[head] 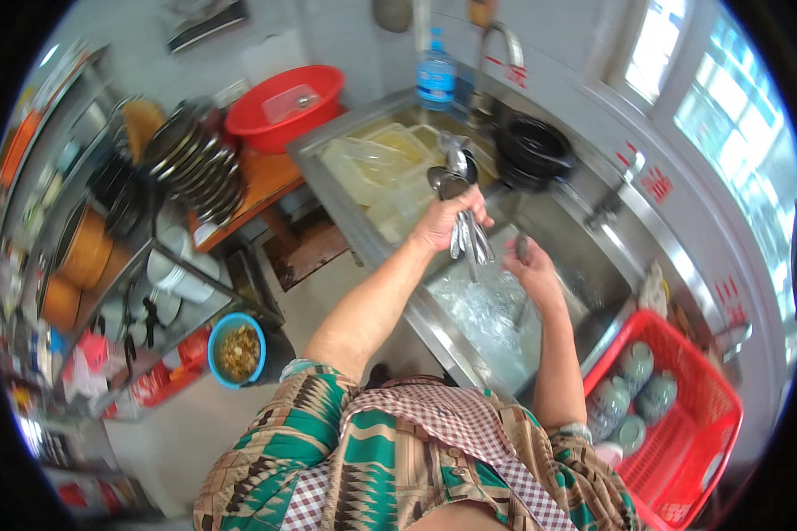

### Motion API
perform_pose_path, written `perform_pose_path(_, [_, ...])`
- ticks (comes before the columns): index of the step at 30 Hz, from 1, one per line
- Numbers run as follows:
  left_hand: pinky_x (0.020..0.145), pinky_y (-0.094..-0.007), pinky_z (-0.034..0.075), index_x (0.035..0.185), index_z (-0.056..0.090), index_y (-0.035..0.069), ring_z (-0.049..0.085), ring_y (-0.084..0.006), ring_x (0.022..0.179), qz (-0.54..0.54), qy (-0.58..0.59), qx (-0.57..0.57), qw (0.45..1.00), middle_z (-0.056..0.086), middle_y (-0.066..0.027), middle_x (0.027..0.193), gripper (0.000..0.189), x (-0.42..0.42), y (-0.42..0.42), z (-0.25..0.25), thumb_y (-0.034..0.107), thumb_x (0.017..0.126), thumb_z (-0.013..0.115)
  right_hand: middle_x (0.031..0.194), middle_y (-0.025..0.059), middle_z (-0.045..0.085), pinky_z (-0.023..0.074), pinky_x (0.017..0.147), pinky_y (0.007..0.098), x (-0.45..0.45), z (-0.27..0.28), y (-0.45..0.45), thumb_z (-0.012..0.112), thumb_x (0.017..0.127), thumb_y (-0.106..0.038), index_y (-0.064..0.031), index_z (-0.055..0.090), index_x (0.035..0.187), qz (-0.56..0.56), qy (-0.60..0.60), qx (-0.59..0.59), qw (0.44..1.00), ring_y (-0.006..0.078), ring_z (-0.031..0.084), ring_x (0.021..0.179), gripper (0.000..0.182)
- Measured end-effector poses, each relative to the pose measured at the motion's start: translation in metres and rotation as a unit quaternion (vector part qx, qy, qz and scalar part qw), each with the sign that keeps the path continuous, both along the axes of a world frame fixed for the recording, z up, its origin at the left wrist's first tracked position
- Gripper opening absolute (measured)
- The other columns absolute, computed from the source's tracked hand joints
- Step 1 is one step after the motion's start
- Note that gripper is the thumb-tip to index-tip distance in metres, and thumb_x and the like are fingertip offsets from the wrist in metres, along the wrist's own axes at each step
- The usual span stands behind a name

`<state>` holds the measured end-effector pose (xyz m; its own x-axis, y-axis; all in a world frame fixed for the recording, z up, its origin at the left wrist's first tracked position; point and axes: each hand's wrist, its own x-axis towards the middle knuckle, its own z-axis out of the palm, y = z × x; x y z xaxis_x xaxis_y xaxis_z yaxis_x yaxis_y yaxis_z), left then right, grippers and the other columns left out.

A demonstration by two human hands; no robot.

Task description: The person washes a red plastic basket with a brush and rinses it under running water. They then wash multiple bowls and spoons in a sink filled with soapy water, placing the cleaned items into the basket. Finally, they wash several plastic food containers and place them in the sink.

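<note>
A bunch of metal spoons [465,242] is gripped in my left hand [445,219], bowls pointing up past the thumb and handles hanging below the fist. My right hand [536,269] is beside it over the sink basin, closed on a small dark-looking piece [521,246] that may be a spoon's bowl. Below both hands, churning water [485,312] fills part of the stainless steel sink [453,345]. Behind my left hand, translucent plastic containers [388,172] lie in the adjoining basin. Black bowls [533,149] are stacked at the back, near the divider.
At right stands a red plastic basket [697,425] with several patterned cups [657,398]. A blue bottle [436,76] is near the curved faucet [505,43]. Left are a red basin [285,109], stacked metal-rimmed dishes [196,166], and a blue-rimmed bucket [214,348] of food scraps.
</note>
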<state>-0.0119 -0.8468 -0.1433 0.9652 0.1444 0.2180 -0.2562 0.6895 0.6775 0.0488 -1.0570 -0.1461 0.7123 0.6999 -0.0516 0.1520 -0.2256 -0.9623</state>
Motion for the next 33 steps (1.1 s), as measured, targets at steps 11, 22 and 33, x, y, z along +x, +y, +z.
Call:
perform_pose_path(11, [0.046, -0.0236, 0.032, 0.085, 0.054, 0.007, 0.039, -0.0054, 0.052, 0.472, 0.115, 0.186, 0.854, 0.047, 0.0041, 0.064, 0.017, -0.251, 0.143, 0.030, 0.008, 0.082, 0.071, 0.065, -0.0061, 0.045, 0.0247, 0.048, 0.0184, -0.085, 0.071, 0.125, 0.059, 0.086, -0.010, -0.0066, 0.048, 0.129, 0.192, 0.060, 0.185, 0.962, 0.0026, 0.037, 0.054, 0.045])
perform_pose_path(22, [0.052, -0.0249, 0.044, 0.098, 0.060, 0.004, 0.051, -0.0088, 0.053, 0.534, 0.196, 0.222, 0.792, 0.067, -0.0043, 0.081, 0.021, -0.501, 0.225, -0.018, 0.024, 0.089, 0.063, 0.079, 0.0003, 0.049, 0.0364, 0.059, 0.0274, -0.324, 0.075, 0.388, 0.060, 0.090, -0.012, -0.0128, 0.038, 0.137, 0.217, 0.327, 0.435, 0.810, 0.0088, 0.040, 0.062, 0.052])
perform_pose_path(33, [0.051, -0.0240, 0.043, 0.100, 0.064, 0.003, 0.050, -0.0087, 0.053, 0.647, 0.185, 0.172, 0.720, 0.065, -0.0039, 0.078, 0.024, -0.635, 0.298, 0.005, 0.025, 0.092, 0.060, 0.095, 0.0027, 0.056, 0.0360, 0.057, 0.0243, -0.517, 0.064, 0.547, 0.054, 0.089, 0.004, -0.0132, 0.039, 0.132, 0.313, 0.417, 0.363, 0.772, 0.0081, 0.041, 0.062, 0.049])
